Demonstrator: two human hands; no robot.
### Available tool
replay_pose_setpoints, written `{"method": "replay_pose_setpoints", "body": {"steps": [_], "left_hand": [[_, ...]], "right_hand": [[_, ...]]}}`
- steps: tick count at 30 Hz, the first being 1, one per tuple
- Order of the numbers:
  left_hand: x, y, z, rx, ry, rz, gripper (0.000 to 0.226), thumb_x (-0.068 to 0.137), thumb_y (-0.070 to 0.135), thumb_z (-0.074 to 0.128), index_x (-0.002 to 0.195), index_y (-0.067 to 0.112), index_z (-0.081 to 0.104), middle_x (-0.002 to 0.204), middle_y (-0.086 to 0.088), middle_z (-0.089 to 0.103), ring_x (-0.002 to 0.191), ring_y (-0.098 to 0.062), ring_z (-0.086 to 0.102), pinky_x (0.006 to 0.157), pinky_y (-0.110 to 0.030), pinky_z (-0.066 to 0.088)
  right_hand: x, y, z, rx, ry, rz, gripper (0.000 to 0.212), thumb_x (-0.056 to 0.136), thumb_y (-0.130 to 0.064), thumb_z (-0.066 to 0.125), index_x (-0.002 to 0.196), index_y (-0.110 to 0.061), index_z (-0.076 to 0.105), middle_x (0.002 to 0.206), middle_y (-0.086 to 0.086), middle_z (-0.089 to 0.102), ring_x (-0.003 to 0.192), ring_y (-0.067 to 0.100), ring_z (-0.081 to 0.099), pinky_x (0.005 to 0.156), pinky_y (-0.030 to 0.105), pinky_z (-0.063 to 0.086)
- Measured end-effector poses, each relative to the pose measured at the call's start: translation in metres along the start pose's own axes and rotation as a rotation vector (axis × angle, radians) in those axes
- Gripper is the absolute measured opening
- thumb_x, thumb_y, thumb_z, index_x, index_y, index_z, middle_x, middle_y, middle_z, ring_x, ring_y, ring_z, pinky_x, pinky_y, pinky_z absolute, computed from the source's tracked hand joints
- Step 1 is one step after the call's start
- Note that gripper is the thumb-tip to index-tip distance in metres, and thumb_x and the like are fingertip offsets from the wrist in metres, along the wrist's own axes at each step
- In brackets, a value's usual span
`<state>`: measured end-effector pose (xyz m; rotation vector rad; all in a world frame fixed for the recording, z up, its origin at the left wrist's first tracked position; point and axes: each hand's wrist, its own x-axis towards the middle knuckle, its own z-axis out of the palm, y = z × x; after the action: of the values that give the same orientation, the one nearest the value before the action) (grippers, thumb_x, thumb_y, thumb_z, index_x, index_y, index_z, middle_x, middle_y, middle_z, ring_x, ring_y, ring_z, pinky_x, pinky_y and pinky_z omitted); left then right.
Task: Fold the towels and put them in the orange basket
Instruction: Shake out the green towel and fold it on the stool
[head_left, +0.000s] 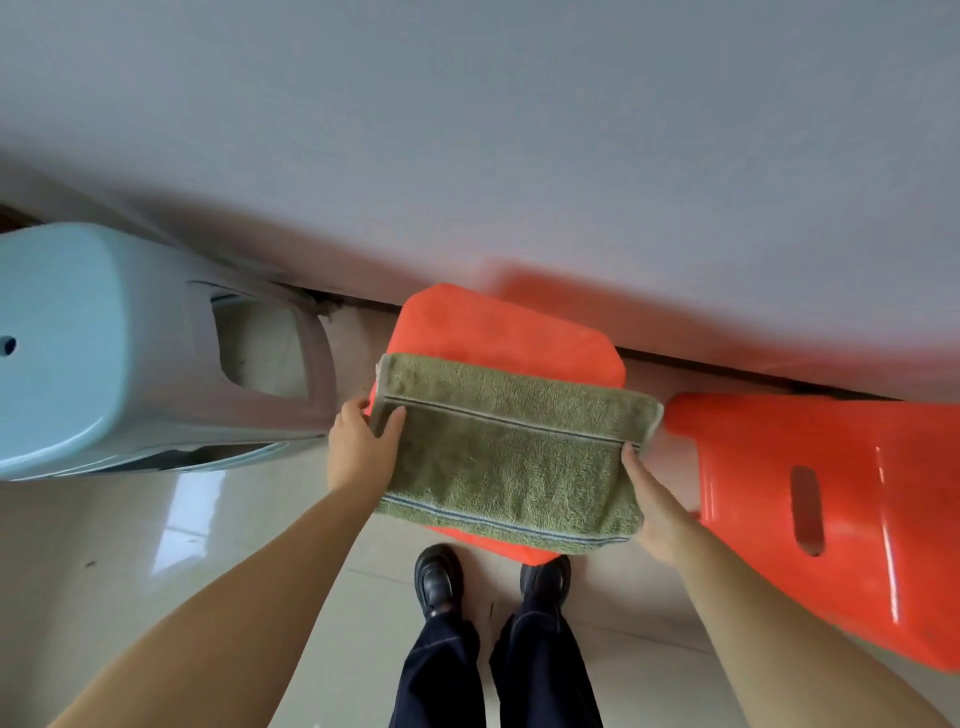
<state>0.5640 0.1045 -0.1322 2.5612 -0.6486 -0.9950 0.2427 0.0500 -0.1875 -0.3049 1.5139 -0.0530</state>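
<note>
Tiled floor (218, 525): both hands, left (358, 447) and right (655, 499), grip green towel (511, 457) between blue stool (67, 343) and orange stool (831, 499).

My arms are bare from where they enter the view down to the wrists, with no sleeve, watch or bracelet showing on either, and my left hand (363, 447) and right hand (655, 496) carry no rings or gloves that I can see. I wear dark navy trousers (498, 670) with loose, straight legs whose fabric bunches into soft folds at the hems, a line of stitching running down each leg. On my feet are glossy black leather shoes (439, 577) with rounded toes; the right one is partly hidden.
</note>
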Motion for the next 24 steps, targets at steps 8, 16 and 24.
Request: {"method": "replay_pose_setpoints", "body": {"steps": [8, 16, 24], "left_hand": [[-0.014, 0.003, -0.003, -0.173, -0.057, 0.054, 0.01, 0.098, 0.02, 0.046, 0.093, 0.011, 0.045, 0.089, -0.006, 0.054, 0.084, -0.023, 0.05, 0.071, -0.03, 0.035], [-0.013, 0.006, -0.011, -0.651, -0.285, -0.212, 0.018, 0.098, 0.019, 0.045, 0.091, 0.018, 0.062, 0.095, -0.007, 0.066, 0.086, -0.024, 0.062, 0.083, -0.037, 0.052], [-0.003, -0.01, -0.033, -0.845, -0.616, -0.353, 0.053, 0.099, 0.055, 0.019, 0.113, 0.027, 0.061, 0.099, -0.003, 0.064, 0.083, -0.021, 0.059, 0.072, -0.034, 0.047]], "right_hand": [[-0.033, -0.02, -0.002, 0.061, 0.236, -0.258, 0.012, 0.089, -0.029, 0.063, 0.087, -0.019, 0.068, 0.104, 0.016, 0.07, 0.095, 0.032, 0.066, 0.094, 0.052, 0.05], [-0.103, -0.087, 0.07, -0.474, 0.288, -0.833, 0.032, 0.087, -0.034, 0.051, 0.093, -0.006, 0.065, 0.075, 0.02, 0.062, 0.069, 0.018, 0.052, 0.062, 0.031, 0.037], [-0.09, -0.054, 0.241, -0.963, 0.252, -0.831, 0.051, 0.093, -0.025, 0.045, 0.141, -0.009, 0.039, 0.107, 0.02, 0.066, 0.103, 0.037, 0.061, 0.08, 0.039, 0.047]]}}
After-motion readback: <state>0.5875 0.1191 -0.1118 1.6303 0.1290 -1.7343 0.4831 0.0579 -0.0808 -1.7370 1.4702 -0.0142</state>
